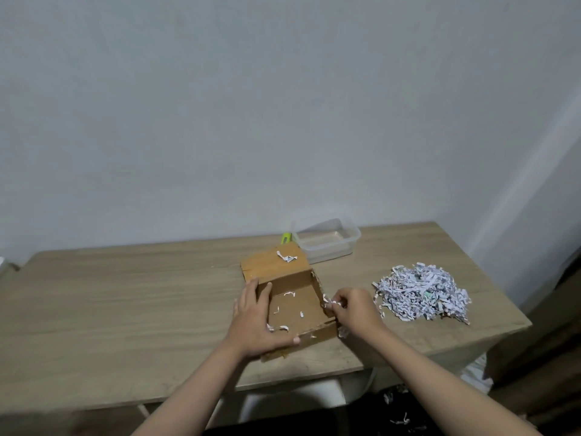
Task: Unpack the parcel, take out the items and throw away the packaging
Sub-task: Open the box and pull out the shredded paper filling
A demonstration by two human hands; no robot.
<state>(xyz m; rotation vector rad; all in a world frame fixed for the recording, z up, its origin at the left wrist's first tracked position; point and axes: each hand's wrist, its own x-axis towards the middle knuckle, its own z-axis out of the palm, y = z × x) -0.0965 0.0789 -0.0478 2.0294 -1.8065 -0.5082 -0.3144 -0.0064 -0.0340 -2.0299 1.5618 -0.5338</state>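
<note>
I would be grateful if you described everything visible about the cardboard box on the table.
The cardboard box is a small, shallow brown carton, open, with its lid flap folded back flat behind it. It sits near the front edge of the wooden table. Inside, only a few stray paper shreds remain, and a few lie on the flap. The left hand grips its left wall and front edge. The right hand, pinching some shreds, is at its right wall. A clear plastic container stands just behind the flap.

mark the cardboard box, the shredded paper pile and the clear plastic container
cardboard box (294, 305), head view, on its bare inside floor.
shredded paper pile (421, 291), head view, middle of the heap.
clear plastic container (327, 239), head view, on its see-through bottom, inside the rim.
</note>
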